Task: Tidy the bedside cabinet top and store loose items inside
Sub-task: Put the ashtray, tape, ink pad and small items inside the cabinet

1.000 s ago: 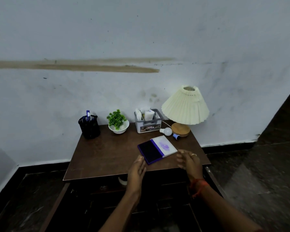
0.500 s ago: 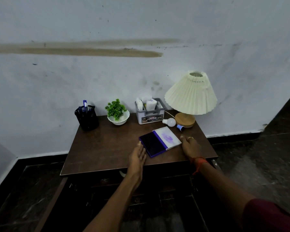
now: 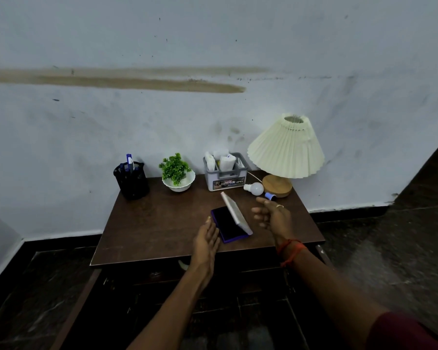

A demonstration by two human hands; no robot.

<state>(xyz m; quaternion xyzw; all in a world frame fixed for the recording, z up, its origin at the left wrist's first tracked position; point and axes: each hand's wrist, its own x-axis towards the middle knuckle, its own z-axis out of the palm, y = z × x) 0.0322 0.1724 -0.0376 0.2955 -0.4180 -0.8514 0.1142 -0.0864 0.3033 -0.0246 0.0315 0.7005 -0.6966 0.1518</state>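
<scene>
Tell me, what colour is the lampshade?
The lampshade is pleated cream, clearest in the head view.

A pale wall (image 3: 213, 34) (one brown streak (image 3: 137, 82) across it) backs the wooden cabinet (image 3: 157, 223) on dark floor (image 3: 395, 253).

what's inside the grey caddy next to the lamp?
The grey caddy holds white packets and wrapped items poking above the rim; its walls hide everything lower down.

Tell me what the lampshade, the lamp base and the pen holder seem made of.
Lampshade: cream pleated fabric or paper, matte; the even folds fit either. Lamp base: likely wood, tan with a soft sheen, possibly imitation. Pen holder: black, apparently mesh, probably metal; the blue pens show dimly through its wall.
</scene>
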